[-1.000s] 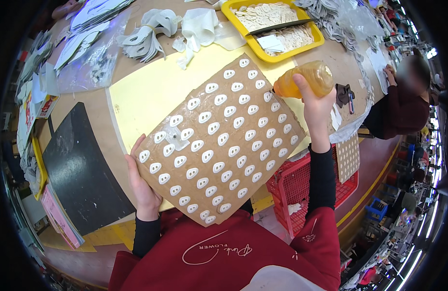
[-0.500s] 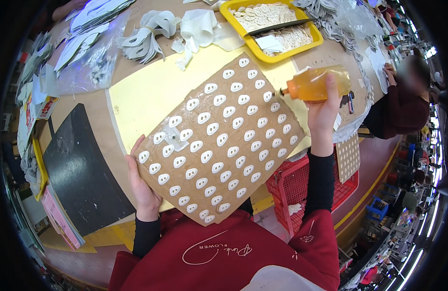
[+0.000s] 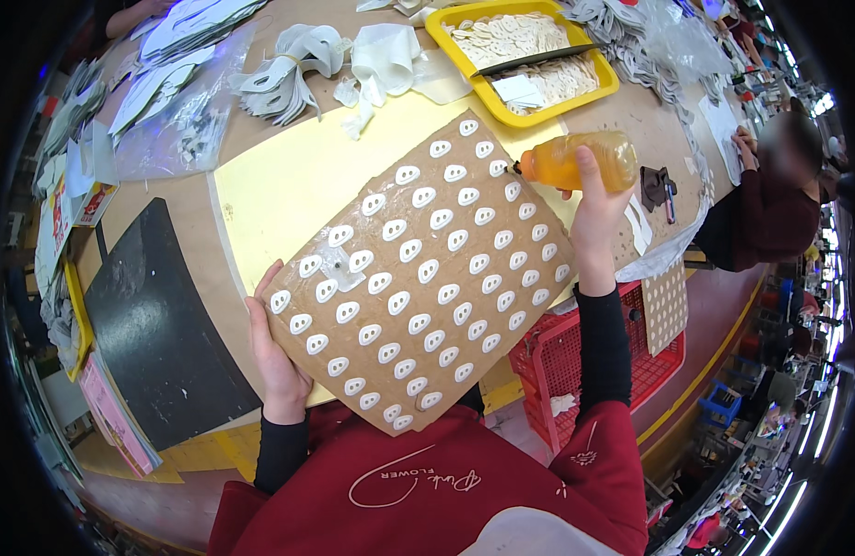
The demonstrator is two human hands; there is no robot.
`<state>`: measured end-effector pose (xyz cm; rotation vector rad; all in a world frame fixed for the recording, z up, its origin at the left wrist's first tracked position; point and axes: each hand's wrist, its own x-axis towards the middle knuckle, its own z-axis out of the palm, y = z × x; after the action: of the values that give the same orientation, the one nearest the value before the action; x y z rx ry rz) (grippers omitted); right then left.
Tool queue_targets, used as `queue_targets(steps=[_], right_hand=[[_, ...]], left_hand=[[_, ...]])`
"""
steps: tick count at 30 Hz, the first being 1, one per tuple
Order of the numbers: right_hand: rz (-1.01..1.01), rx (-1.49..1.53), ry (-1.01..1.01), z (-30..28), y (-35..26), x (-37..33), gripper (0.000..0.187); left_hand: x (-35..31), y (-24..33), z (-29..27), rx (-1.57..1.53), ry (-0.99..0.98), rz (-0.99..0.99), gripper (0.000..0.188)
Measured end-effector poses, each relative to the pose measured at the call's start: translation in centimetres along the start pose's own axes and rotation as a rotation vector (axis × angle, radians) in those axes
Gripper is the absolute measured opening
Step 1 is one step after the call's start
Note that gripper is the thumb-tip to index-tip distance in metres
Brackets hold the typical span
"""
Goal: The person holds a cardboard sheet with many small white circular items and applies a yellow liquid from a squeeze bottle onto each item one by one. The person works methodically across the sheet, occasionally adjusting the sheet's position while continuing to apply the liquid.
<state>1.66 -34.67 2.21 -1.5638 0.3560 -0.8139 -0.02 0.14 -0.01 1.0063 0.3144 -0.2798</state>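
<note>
A brown cardboard sheet [image 3: 404, 277] lies slanted in front of me, set with rows of small white rounded-triangle pieces, each with two holes. My left hand [image 3: 281, 371] grips its left corner, thumb along the edge and the other fingers mostly hidden. In my right hand [image 3: 594, 218] is a squeeze bottle [image 3: 553, 161] of amber liquid with an orange cap. It is tilted on its side, and its dark nozzle tip is at a white piece [image 3: 498, 169] near the sheet's far right edge. Whether the tip touches it, I cannot tell.
Beyond the sheet stands a yellow tray [image 3: 440, 44] of loose white pieces with a dark strip across it. Pale yellow paper [image 3: 261, 195] lies underneath. A black board [image 3: 163, 315] is at left, a red basket [image 3: 539, 371] at lower right. A co-worker [image 3: 779, 213] sits at far right.
My right hand has moved left with the bottle, bringing the nozzle from beside the sheet's edge to a white piece. The sheet has hardly shifted in my left hand.
</note>
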Motion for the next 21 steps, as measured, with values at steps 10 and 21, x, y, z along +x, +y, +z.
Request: queue_targets(steps=[10,21], right_hand=[[-0.050,-0.059,-0.062,0.9,-0.8,-1.2,0.027],[-0.312,-0.325,-0.245,2.2,-1.5,0.2,0.025]], left_hand=[[-0.1,0.1,0.3,-0.012,0.007,-0.007,0.058],[-0.1,0.0,0.3,-0.005,0.000,-0.002,0.057]])
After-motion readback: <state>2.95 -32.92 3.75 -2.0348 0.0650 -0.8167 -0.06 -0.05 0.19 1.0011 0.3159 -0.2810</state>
